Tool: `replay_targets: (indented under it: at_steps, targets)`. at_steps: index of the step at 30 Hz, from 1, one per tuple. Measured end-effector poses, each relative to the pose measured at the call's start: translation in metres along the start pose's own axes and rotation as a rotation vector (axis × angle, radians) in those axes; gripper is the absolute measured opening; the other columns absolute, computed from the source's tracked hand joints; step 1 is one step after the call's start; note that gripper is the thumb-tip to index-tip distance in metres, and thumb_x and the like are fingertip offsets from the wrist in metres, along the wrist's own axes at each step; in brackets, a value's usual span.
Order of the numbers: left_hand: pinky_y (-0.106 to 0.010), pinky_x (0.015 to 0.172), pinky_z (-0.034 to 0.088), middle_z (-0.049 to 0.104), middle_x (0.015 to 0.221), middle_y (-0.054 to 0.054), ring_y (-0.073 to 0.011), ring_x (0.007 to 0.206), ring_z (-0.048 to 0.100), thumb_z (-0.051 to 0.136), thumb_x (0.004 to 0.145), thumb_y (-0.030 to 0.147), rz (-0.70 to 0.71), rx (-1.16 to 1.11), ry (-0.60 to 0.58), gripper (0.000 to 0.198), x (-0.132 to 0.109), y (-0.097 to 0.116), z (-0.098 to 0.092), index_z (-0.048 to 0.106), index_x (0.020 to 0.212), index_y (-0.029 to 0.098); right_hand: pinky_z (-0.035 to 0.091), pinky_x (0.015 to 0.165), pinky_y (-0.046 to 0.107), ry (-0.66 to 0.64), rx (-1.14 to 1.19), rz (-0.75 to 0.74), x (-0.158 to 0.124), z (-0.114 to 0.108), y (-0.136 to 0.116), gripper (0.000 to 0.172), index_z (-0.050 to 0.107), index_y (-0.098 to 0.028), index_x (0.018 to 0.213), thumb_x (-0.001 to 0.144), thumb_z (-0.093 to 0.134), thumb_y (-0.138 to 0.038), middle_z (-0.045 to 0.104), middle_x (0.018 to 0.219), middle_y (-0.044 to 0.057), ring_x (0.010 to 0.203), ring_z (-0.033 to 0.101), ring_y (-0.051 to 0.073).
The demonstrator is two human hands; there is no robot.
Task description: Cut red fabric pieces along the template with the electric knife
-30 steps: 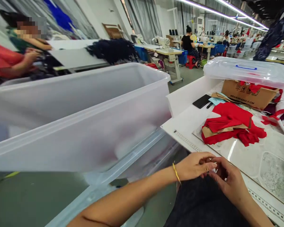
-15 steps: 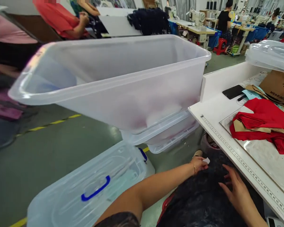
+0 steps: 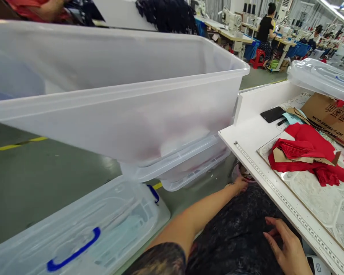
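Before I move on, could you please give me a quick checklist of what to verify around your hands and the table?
Right hand open on the dark garment: ok.
Left hand empty: cannot tell, its fingers are hidden by the table.
Lid on the bin: not ok, it lies on the floor.
Red fabric on its board: ok.
Phone back from the table's edge: ok.

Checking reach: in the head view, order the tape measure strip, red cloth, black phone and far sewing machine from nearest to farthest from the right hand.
Right hand:
1. Tape measure strip, table edge
2. Red cloth, on the board
3. Black phone, farther back
4. Sewing machine, distant table
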State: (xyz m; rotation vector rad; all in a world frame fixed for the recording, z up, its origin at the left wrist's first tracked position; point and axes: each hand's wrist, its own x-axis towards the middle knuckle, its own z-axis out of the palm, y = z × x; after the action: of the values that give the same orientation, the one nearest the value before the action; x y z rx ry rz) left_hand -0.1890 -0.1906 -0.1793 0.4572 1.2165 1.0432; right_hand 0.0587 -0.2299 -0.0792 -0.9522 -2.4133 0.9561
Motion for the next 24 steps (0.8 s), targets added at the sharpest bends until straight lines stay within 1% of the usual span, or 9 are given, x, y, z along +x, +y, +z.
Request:
replay_targets:
  at_steps: [2,5,8,11,13,15,18,21,24]
  targets:
    - [-0.042,0.089,0.057,0.063,0.123,-0.005,-0.0289,0.109,0.064,0.066,0.096,0.039,-0.046,0.113,0.011,0.035,-0.017,-0.006,0.002,0.064,0.122,0.017,0.061,0.067,0.027,0.025,-0.019,-0.043,0.004,-0.012,-0.016,0.021,0.067,-0.026,0.113,0.094,0.057,-0.026,0.072,0.087,0.004,0.068,0.070,0.017]
    - [-0.039,0.082,0.058,0.066,0.114,-0.008,-0.0206,0.095,0.067,0.063,0.098,0.039,-0.034,0.273,-0.075,0.033,-0.039,-0.008,0.001,0.063,0.119,0.015,0.060,0.069,0.026,0.084,-0.084,-0.086,0.015,-0.037,-0.034,0.018,0.068,-0.026,0.109,0.096,0.056,-0.024,0.072,0.089,0.004,0.071,0.070,0.016]
    - [-0.028,0.067,0.051,0.065,0.079,0.000,-0.0191,0.075,0.065,0.077,0.081,0.051,0.019,0.427,-0.196,0.036,-0.054,0.001,-0.006,0.071,0.089,0.016,0.059,0.071,0.027,0.231,-0.183,-0.090,0.030,-0.067,-0.032,0.018,0.068,-0.024,0.104,0.097,0.051,-0.024,0.070,0.090,0.006,0.076,0.069,0.017]
    - [-0.025,0.062,0.045,0.063,0.069,0.001,-0.0179,0.068,0.059,0.088,0.061,0.055,0.057,0.548,-0.330,0.043,-0.072,0.023,-0.007,0.074,0.078,0.019,0.058,0.081,0.033,0.359,-0.289,-0.041,0.044,-0.099,-0.011,0.021,0.069,-0.022,0.103,0.097,0.049,-0.024,0.070,0.096,0.009,0.088,0.068,0.020]
    - [-0.026,0.064,0.046,0.067,0.076,-0.002,-0.0181,0.069,0.059,0.083,0.067,0.059,0.084,0.614,-0.455,0.044,-0.089,0.046,0.001,0.077,0.086,0.020,0.057,0.086,0.036,0.396,-0.360,0.055,0.053,-0.118,0.007,0.021,0.070,-0.022,0.103,0.094,0.051,-0.023,0.069,0.102,0.010,0.095,0.067,0.023]
    - [-0.029,0.071,0.048,0.070,0.084,-0.004,-0.0191,0.073,0.060,0.072,0.078,0.060,0.245,0.696,-0.492,0.042,-0.103,0.075,0.016,0.077,0.091,0.021,0.055,0.093,0.041,0.432,-0.402,0.136,0.065,-0.133,0.023,0.023,0.070,-0.021,0.106,0.092,0.052,-0.020,0.068,0.110,0.011,0.104,0.064,0.025]
    - [-0.031,0.079,0.048,0.070,0.086,-0.006,-0.0224,0.081,0.061,0.067,0.086,0.052,0.646,0.822,-0.271,0.031,-0.107,0.121,0.041,0.077,0.089,0.022,0.050,0.102,0.045,0.462,-0.418,0.165,0.084,-0.147,0.039,0.025,0.069,-0.018,0.111,0.092,0.053,-0.019,0.066,0.116,0.013,0.114,0.059,0.027]
    - [-0.035,0.087,0.048,0.069,0.090,-0.009,-0.0252,0.088,0.061,0.066,0.087,0.044,0.971,0.893,0.001,0.022,-0.089,0.155,0.058,0.076,0.087,0.024,0.049,0.102,0.044,0.418,-0.421,0.191,0.101,-0.149,0.045,0.025,0.070,-0.015,0.112,0.089,0.060,-0.019,0.066,0.115,0.014,0.112,0.059,0.027]
    - [-0.038,0.092,0.048,0.068,0.096,-0.011,-0.0262,0.094,0.059,0.060,0.091,0.037,1.156,1.090,0.046,0.021,-0.064,0.172,0.065,0.077,0.090,0.024,0.047,0.105,0.044,0.373,-0.420,0.229,0.114,-0.146,0.047,0.035,0.067,-0.013,0.119,0.085,0.069,-0.021,0.064,0.120,0.016,0.114,0.058,0.029]
